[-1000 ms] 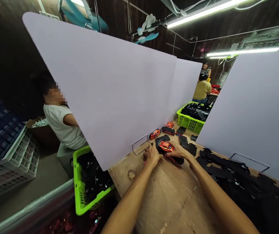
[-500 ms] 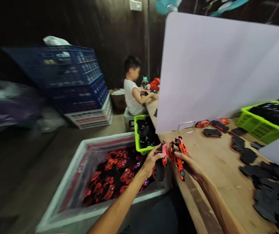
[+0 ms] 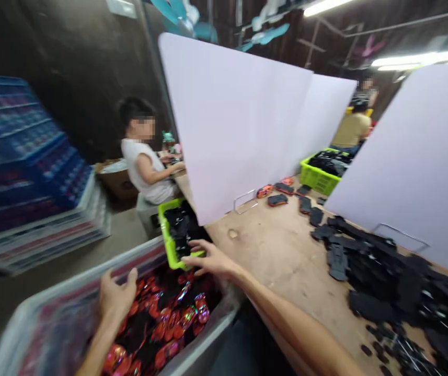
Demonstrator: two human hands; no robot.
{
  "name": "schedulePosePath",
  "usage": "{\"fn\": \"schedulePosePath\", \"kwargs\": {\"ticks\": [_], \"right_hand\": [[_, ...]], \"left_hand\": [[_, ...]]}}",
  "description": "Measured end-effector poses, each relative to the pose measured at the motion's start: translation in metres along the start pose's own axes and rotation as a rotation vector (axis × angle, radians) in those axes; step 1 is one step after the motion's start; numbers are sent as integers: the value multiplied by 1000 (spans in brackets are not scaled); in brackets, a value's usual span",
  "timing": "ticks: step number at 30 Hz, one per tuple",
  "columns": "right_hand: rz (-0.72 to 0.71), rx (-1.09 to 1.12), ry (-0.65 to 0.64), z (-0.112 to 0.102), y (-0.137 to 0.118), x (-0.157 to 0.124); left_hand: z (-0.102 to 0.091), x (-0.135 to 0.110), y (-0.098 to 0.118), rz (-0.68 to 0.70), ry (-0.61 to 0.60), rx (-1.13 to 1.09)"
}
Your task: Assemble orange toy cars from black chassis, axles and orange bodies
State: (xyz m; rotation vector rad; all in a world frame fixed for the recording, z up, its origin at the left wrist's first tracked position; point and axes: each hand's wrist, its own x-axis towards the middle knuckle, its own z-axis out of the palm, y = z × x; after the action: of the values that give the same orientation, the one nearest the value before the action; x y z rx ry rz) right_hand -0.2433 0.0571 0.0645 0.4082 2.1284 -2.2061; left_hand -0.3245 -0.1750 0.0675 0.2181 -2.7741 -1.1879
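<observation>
My left hand (image 3: pixel 117 293) hangs over the large white crate (image 3: pixel 31 308), thumb and fingers apart and nothing between them. Below it in the crate lie many red toy cars (image 3: pixel 171 321), shiny and jumbled with black parts. My right hand (image 3: pixel 213 260) is held over the crate's far right corner with spread fingers, also holding nothing. Its fingertips overlap the near rim of a small lime-green basket (image 3: pixel 172 250) in the picture; whether they touch it I cannot tell. Black plastic parts (image 3: pixel 182 224) fill that basket.
On the wooden table (image 3: pixel 266 245) a few red cars (image 3: pixel 265 191) and black car bases (image 3: pixel 277 200) lie near a white divider (image 3: pixel 243 130). A heap of black parts (image 3: pixel 384 277) covers the right side. A person (image 3: pixel 149 162) sits beyond the basket. Blue crates (image 3: pixel 23 156) stand left.
The red toy cars that both hands held over the table edge are out of them. My hands have moved apart and opened above the crate. The view has turned right.
</observation>
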Motion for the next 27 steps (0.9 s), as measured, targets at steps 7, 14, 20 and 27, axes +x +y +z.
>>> {"fn": "schedulePosePath", "kwargs": {"ticks": [7,14,20,27], "right_hand": [[11,-592,833,-331,-33,-29],[291,-935,1008,-446,6,12],[400,-1011,827,-514,21,40],[324,-963,831,-567,4,57]], "left_hand": [[209,-67,207,957,-556,-136],[374,-82,358,1260,-567,292],[423,-89,350,1220,-562,307],[435,-66,379,1110,-456,298]]}}
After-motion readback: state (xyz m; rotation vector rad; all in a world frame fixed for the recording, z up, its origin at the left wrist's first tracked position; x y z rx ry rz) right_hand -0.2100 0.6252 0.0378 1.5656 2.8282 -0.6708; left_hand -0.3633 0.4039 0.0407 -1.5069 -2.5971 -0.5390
